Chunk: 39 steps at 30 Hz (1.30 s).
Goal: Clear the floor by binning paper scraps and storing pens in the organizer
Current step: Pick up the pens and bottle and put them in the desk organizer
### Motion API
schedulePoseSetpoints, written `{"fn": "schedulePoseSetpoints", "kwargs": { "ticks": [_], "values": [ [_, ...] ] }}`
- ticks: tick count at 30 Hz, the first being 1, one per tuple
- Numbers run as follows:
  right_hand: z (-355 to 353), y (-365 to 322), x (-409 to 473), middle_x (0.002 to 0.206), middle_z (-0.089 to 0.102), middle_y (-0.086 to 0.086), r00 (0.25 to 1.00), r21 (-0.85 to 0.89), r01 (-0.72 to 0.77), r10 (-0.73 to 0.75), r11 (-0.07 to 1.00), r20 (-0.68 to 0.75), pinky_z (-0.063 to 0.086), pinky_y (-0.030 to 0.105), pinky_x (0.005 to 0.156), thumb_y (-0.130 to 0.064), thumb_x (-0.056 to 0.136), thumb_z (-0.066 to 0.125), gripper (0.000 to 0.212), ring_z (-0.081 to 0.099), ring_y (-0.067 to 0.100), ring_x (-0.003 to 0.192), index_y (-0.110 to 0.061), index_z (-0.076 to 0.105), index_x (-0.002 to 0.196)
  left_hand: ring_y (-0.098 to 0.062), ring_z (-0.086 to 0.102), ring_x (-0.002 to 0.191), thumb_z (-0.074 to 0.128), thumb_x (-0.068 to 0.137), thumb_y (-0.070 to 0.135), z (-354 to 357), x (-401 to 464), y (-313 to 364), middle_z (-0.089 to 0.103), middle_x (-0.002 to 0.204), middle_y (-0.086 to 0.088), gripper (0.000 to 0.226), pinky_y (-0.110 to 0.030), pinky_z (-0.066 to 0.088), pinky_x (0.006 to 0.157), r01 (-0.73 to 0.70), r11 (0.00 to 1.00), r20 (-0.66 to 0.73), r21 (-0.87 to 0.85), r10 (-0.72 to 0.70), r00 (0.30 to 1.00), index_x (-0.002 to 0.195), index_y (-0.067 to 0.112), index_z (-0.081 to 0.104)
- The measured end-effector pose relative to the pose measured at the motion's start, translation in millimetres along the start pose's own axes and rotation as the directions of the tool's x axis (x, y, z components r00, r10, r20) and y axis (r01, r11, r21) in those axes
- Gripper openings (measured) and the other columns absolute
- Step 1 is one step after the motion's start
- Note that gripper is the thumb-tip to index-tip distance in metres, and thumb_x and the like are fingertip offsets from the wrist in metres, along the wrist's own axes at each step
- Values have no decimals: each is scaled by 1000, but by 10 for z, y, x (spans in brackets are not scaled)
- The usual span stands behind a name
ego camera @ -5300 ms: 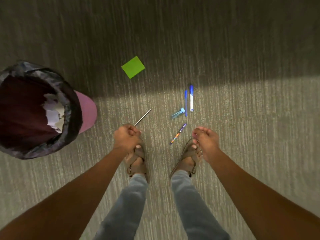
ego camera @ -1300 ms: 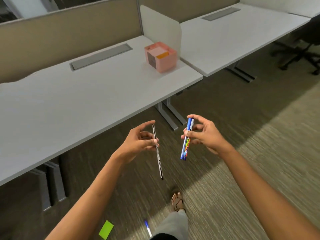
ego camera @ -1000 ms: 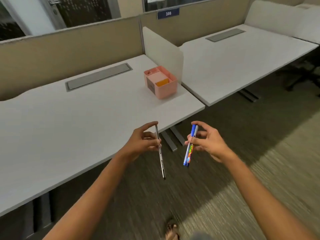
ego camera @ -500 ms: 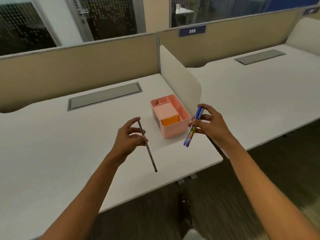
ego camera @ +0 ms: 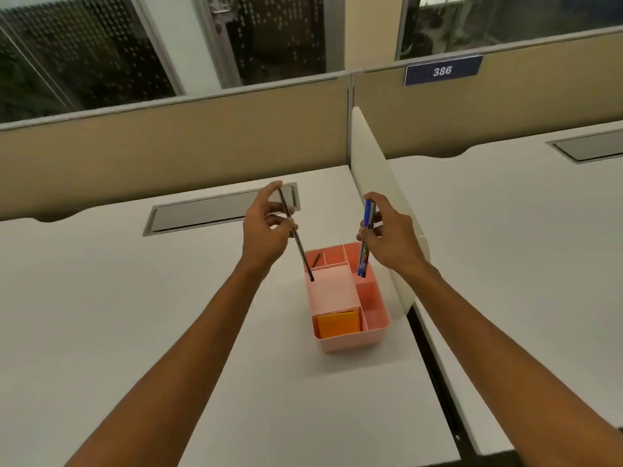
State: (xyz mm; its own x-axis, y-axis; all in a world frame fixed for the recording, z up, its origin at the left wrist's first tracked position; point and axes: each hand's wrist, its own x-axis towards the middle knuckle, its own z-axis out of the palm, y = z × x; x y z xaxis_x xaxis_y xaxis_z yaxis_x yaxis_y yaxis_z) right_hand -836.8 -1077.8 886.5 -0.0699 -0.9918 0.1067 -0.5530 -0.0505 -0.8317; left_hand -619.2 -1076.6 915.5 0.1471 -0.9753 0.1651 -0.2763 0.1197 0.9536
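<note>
Pens [ego camera: 364, 244] are pinched in the right hand [ego camera: 391, 241] over the organizer [ego camera: 350, 342]; the left hand [ego camera: 266, 230] pinches a thin pen [ego camera: 296, 237].

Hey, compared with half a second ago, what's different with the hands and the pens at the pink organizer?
Both hands moved forward over the pink plastic desk organizer. The left hand now dangles its thin dark pen above the organizer's rear left; the right hand lowered its bundle of blue pens tip-down toward the right-side slot. Both grips are unchanged, nothing is released, and the organizer sits on the white desk as before.
</note>
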Motion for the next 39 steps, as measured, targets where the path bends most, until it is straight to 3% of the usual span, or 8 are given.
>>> {"fn": "schedulePoseSetpoints", "kwargs": {
  "ticks": [4,8,17,23,29,32,35,39],
  "values": [
    [164,145,240,112,62,12,998,-31,-43,44,999,40,57,41,85,-3,88,65,59,68,26,88,-25,41,138,-31,67,78,51,84,-9,231,409,-97,63,99,-16,59,-36,61,69,-71,994,-51,78,75,996,132,24,49],
    [251,250,376,107,61,13,994,-50,-79,83,996,73,58,41,83,0,88,65,59,67,28,90,-23,43,137,-25,65,76,51,85,-9,388,605,-306,63,93,-8,56,-28,58,67,-105,982,-21,156,110,994,133,20,49],
    [327,400,614,98,63,17,979,-39,-130,134,991,152,58,29,70,1,86,66,55,69,29,81,-22,47,132,-14,66,71,58,87,-3,468,682,-762,62,96,-1,55,-13,55,58,-26,981,72,193,13,997,133,25,47],
    [405,460,694,97,64,11,975,-108,-108,127,988,181,43,11,54,-7,82,71,47,64,21,74,-20,55,124,-8,65,78,54,92,1,472,626,-859,69,95,-8,36,-29,59,74,12,979,105,204,-34,994,124,16,49],
    [422,483,714,105,68,12,973,-148,-159,181,976,147,53,24,70,-9,83,69,35,66,21,81,-12,63,117,-17,66,95,54,93,7,391,617,-854,71,105,-9,21,-12,47,77,-24,965,133,261,-11,991,112,9,62],
    [367,429,751,108,67,10,981,-160,-163,178,974,83,51,25,73,-12,86,68,34,62,18,83,-11,62,119,-19,66,92,49,97,13,355,609,-829,72,104,-8,21,-23,52,77,-4,963,195,271,-51,980,111,11,65],
    [296,355,761,111,68,10,984,-140,-160,169,977,61,50,25,73,-14,89,66,32,62,19,86,-11,61,120,-21,66,97,45,100,19,329,571,-804,72,107,-10,29,-29,50,84,19,956,288,291,-107,952,124,14,60],
    [218,277,717,117,67,10,989,-110,-141,146,984,31,49,26,78,-20,92,63,31,65,23,97,-11,61,121,-25,49,128,40,101,32,289,501,-763,53,140,-12,47,-28,34,99,80,935,341,346,-205,918,146,18,35]
  ]
}}
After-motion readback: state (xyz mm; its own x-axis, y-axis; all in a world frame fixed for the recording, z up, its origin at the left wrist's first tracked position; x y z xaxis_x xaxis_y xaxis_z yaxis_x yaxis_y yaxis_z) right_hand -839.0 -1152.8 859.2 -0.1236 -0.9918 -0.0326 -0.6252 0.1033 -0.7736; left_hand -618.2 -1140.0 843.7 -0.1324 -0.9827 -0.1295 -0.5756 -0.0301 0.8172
